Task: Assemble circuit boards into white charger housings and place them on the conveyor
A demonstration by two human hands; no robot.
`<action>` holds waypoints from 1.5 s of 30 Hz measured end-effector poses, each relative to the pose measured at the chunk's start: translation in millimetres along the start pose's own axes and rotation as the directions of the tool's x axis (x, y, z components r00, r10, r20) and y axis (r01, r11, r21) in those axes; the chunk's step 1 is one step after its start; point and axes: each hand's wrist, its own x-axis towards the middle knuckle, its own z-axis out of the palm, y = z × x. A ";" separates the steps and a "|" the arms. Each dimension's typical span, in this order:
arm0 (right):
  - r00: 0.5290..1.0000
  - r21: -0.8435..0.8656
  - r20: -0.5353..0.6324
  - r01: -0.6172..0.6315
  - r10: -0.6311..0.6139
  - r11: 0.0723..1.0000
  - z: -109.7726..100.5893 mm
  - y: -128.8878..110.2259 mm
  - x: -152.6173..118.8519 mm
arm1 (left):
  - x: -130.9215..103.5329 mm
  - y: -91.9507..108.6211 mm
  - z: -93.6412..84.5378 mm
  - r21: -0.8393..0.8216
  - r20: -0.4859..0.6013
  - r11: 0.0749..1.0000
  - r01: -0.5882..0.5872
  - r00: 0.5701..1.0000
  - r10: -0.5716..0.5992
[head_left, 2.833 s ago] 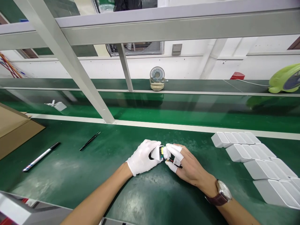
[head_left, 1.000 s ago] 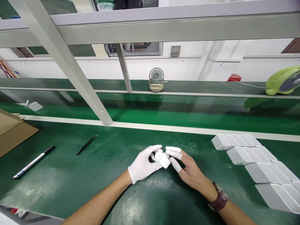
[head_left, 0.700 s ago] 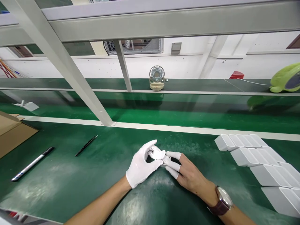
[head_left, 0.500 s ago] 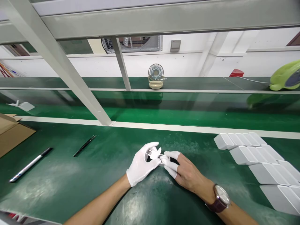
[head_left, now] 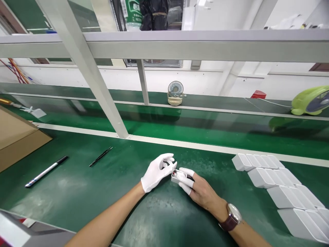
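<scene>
In a white glove, my left hand (head_left: 155, 173) is closed with thumb and fingers around a white looped part (head_left: 167, 164) that looks like coiled cable. Its fingertips are at the upper left edge of a small white open-topped housing (head_left: 175, 178). My right hand (head_left: 203, 188), with white finger covers on several fingers and a watch at the wrist, grips that housing from the right. Inside the housing are white material and a small reddish spot, too small to name. Fingers hide part of both pieces.
Rows of white boxes (head_left: 285, 190) stand at the right. Black tweezers (head_left: 101, 156) and a marker pen (head_left: 46, 171) lie left, near a cardboard box (head_left: 23, 137). A slanted metal post (head_left: 102, 89) rises behind. Beyond are a small fan (head_left: 175, 92) and a green fan (head_left: 309, 101).
My left hand has drawn slightly up and away from the housing, now showing the white loops and more of the housing's open top. The camera view has tilted upward.
</scene>
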 end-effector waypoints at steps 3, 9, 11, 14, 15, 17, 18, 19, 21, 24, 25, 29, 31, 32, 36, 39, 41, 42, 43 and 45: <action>0.998 0.027 -0.054 -0.008 0.009 1.000 -3.0 0.2 5.9 | -1.1 1.1 -2.6 -0.039 -0.055 0.998 -0.058 0.997 0.055; 0.964 -0.029 -0.258 0.057 -0.063 0.998 -31.6 -2.8 33.1 | -4.1 2.4 -9.4 -0.046 -0.147 0.993 -0.111 0.984 0.103; 0.964 -0.019 -0.260 0.050 -0.053 0.999 -29.2 -4.7 34.6 | -4.8 2.5 -9.2 -0.031 -0.162 0.993 -0.115 0.981 0.108; 0.993 0.090 -0.111 -0.016 0.026 0.996 -11.6 -6.7 26.4 | -5.2 2.8 -4.9 0.023 -0.127 0.990 -0.137 0.982 0.139; 0.997 0.120 -0.054 -0.046 0.053 0.992 -5.2 -7.3 22.6 | -5.1 2.9 -2.5 0.048 -0.098 0.990 -0.134 0.986 0.138; 0.996 0.141 0.005 -0.094 0.094 0.986 4.4 -8.2 16.2 | -4.5 2.7 2.8 0.099 -0.053 0.990 -0.099 0.993 0.105; 0.994 0.137 0.011 -0.109 0.109 0.985 6.9 -8.6 14.1 | -4.1 2.6 5.3 0.124 -0.050 0.990 -0.069 0.996 0.076; 0.993 0.127 0.007 -0.115 0.115 0.985 7.9 -9.0 12.6 | -3.8 2.5 7.4 0.148 -0.059 0.988 -0.036 0.997 0.045; 0.994 0.081 -0.007 -0.105 0.106 0.991 6.7 -9.6 11.0 | -3.2 3.0 10.2 0.169 -0.094 0.985 0.020 0.996 -0.004; 0.995 -0.036 -0.065 -0.079 0.076 0.996 0.6 -9.5 9.2 | -2.9 5.8 11.4 0.141 -0.120 0.987 0.076 0.991 -0.059; 0.993 -0.066 -0.100 -0.075 0.068 0.995 -1.8 -9.0 8.5 | -3.0 7.2 11.4 0.131 -0.120 0.988 0.087 0.990 -0.071; 0.976 -0.112 -0.212 -0.069 0.044 0.991 -9.2 -5.1 5.7 | -3.8 12.0 11.8 0.116 -0.110 0.987 0.107 0.989 -0.094; 0.976 -0.126 -0.215 -0.057 0.029 0.990 -10.1 -3.0 5.2 | -4.5 12.8 11.8 0.102 -0.103 0.988 0.120 0.989 -0.109; 0.978 -0.131 -0.209 -0.052 0.024 0.990 -9.9 -2.1 5.1 | -4.8 12.9 11.6 0.092 -0.100 0.988 0.124 0.988 -0.115; 0.985 -0.144 -0.174 -0.031 0.005 0.989 -6.2 -0.2 4.2 | -6.2 13.0 10.1 0.096 -0.072 0.993 0.068 0.996 -0.061; 0.991 -0.141 -0.135 -0.040 0.021 0.989 -3.7 0.4 2.3 | -7.2 12.1 9.4 0.167 -0.066 0.986 0.014 0.998 -0.003; 0.993 -0.136 -0.116 -0.051 0.036 0.989 -2.7 0.1 1.7 | -7.8 10.1 9.5 0.197 -0.092 0.980 0.006 0.996 0.013; 0.993 -0.132 -0.112 -0.057 0.042 0.990 -2.3 -0.5 1.9 | -8.1 8.7 9.6 0.202 -0.105 0.979 0.005 0.994 0.016; 0.993 -0.123 -0.109 -0.065 0.051 0.990 -2.1 -1.4 2.6 | -8.4 7.3 9.9 0.203 -0.113 0.979 0.004 0.993 0.019; 0.991 -0.085 -0.105 -0.089 0.080 0.992 -2.0 -4.0 5.3 | -8.8 5.0 10.4 0.202 -0.120 0.979 0.011 0.993 0.013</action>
